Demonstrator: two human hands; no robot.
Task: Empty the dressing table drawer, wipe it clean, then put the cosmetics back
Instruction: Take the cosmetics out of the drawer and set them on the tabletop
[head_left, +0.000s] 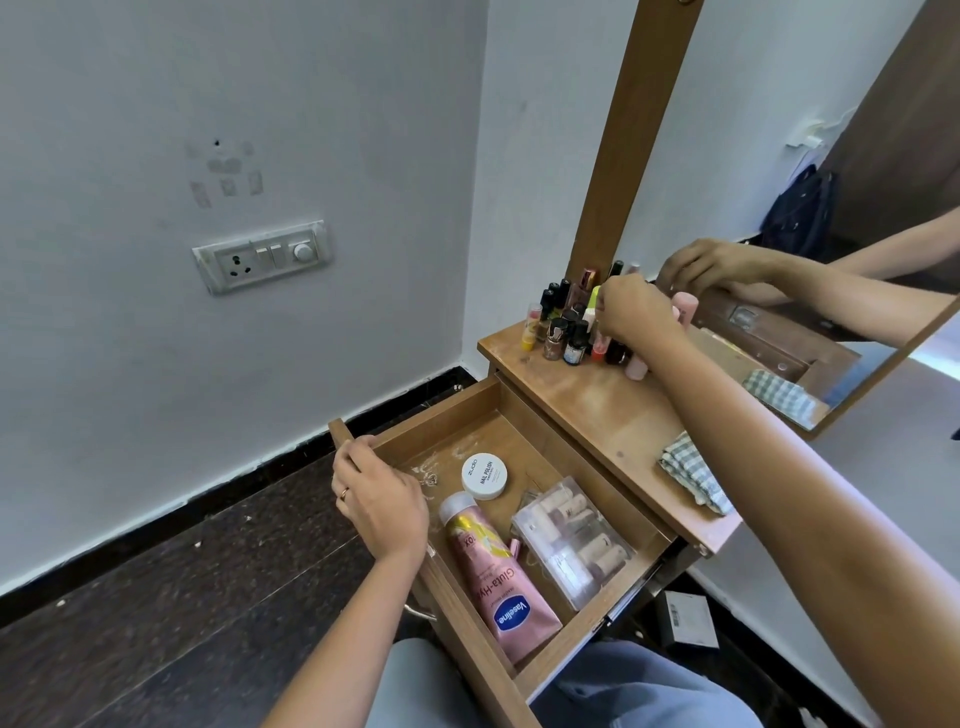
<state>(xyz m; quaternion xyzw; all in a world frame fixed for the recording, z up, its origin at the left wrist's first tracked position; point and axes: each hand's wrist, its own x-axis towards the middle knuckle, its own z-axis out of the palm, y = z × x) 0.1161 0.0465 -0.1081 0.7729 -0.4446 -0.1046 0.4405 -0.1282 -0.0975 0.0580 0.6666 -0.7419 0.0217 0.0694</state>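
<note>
Tabletop (597, 400): right hand (636, 312) among bottles (566, 332), left hand (382, 499) on drawer (441, 421).

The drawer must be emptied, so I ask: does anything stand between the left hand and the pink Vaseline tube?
Nothing visible does. The left hand grips the drawer front, and the Vaseline tube lies uncovered right beside it.

Worn wooden table (597, 410), small bottles (563, 332) clustered upright at its back left corner, folded checked cloth (693, 475) near the right edge, open drawer (447, 418) below holding white jar (484, 475), pink tube (498, 577), clear case (571, 540)
</note>
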